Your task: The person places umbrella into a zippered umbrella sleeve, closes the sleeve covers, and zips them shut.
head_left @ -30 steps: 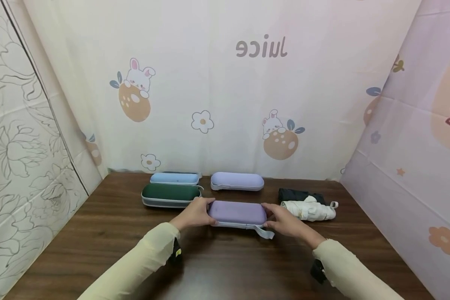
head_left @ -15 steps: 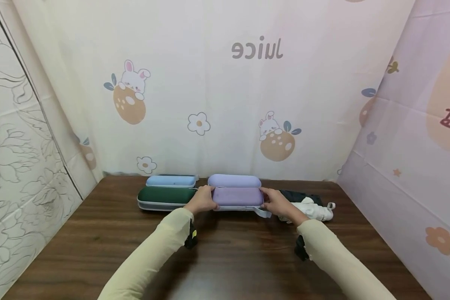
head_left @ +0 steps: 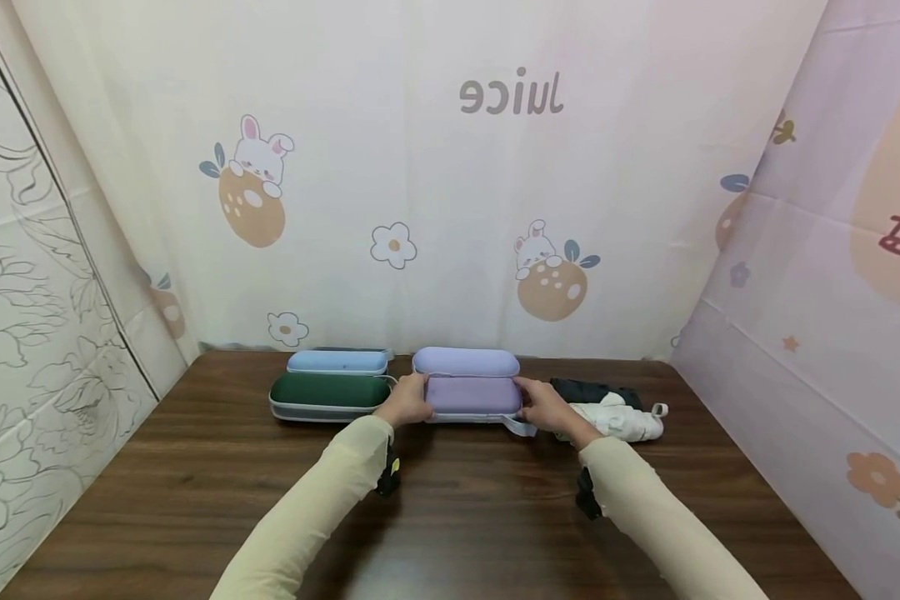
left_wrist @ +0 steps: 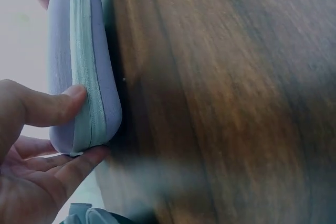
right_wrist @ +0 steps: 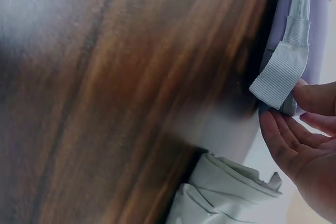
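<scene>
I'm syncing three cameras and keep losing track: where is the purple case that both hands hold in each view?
Head: the purple case is below centre, between the left hand and right hand.
Left wrist: upper left, running down from the top edge.
Right wrist: upper right, cut off by the top edge.
Shared landmark: the pale band along its side.

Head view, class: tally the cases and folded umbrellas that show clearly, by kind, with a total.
Cases: 4 (green case, light blue case, lavender case, purple case)
Folded umbrellas: 2 (white umbrella, black umbrella)
Total: 6, leaving out a mostly hidden dark thing behind the light blue case
</scene>
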`<state>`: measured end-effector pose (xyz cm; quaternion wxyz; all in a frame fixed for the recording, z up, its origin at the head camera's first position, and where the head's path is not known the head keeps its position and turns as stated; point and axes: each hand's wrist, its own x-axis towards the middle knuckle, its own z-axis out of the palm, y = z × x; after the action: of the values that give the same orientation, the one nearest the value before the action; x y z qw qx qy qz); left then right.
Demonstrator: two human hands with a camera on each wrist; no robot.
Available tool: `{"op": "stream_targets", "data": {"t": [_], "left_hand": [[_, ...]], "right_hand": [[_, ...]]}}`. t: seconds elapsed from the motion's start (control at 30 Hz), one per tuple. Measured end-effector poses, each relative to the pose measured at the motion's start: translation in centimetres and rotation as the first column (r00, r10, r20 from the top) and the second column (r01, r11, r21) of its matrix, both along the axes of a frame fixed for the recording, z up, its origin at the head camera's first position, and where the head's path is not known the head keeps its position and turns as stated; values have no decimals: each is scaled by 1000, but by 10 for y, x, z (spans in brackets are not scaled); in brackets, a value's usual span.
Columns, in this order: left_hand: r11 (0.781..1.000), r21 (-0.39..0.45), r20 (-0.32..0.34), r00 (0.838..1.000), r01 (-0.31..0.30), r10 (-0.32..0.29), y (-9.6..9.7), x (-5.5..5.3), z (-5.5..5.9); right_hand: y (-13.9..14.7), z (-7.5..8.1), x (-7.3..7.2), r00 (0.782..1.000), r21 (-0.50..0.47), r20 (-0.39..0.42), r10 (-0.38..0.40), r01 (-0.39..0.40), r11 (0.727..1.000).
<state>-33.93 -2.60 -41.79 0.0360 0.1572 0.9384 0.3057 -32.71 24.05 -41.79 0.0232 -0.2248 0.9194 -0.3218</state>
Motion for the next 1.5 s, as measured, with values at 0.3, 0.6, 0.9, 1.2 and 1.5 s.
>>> {"op": "stream_targets", "data": {"t": [0.3,0.6,0.9,1.2,1.5], "left_hand": [[1000,2,-40,999,11,-11,-3,2,-4],[993,-54,-147,983,102,-109,-9,13,13],[936,-207,-72,949,286,-306,-78,14,61],[918,-316,-31,964,239,-262,-155,17,65],[868,-445,-65,959,219,-276,-186,13,44]], "right_hand": [[-5,-5,1,999,37,23,-24,23,999],[-13,9,12,995,280,-95,-8,34,959],[7,48,27,991,261,-125,53,-19,965],[57,65,35,990,298,-116,76,-38,954],[95,51,42,992,435,-122,25,31,900]]}}
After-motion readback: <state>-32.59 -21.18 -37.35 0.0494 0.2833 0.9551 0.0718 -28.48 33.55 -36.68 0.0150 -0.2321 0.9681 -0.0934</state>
